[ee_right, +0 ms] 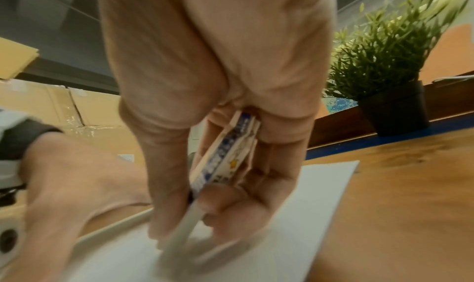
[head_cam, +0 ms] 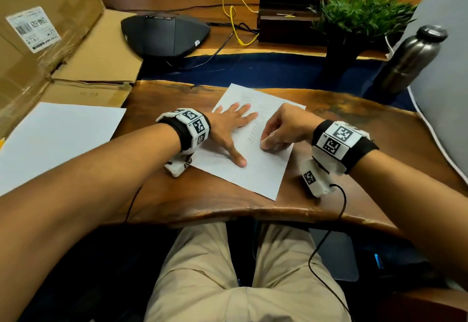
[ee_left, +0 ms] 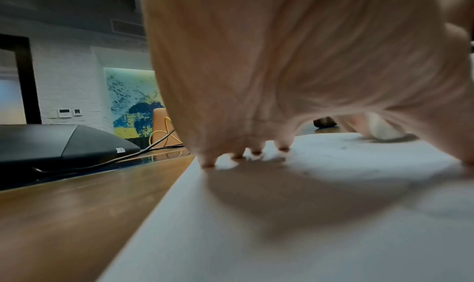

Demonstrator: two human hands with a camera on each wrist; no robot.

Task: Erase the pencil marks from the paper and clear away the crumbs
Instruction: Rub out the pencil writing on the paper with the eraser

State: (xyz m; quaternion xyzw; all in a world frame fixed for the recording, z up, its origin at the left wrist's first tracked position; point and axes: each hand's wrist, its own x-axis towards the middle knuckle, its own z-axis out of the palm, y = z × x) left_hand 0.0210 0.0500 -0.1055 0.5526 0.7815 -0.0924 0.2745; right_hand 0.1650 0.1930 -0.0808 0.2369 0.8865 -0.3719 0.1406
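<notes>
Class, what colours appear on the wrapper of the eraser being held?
Blue and white with a small yellow mark, on the eraser in the right hand; clearest in the right wrist view.

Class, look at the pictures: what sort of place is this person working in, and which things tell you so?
Most likely an office meeting room. A conference speakerphone sits on the long wooden table, with cables running to a dark box, and cardboard boxes stacked beside it.

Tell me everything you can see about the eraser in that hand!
The eraser is a white block in a paper sleeve printed blue with a yellow spot. The right hand pinches it between thumb and fingers, tilted, its bare white end pressed on the paper. That tip looks blurred. From the head view the hand hides it almost completely.
</notes>
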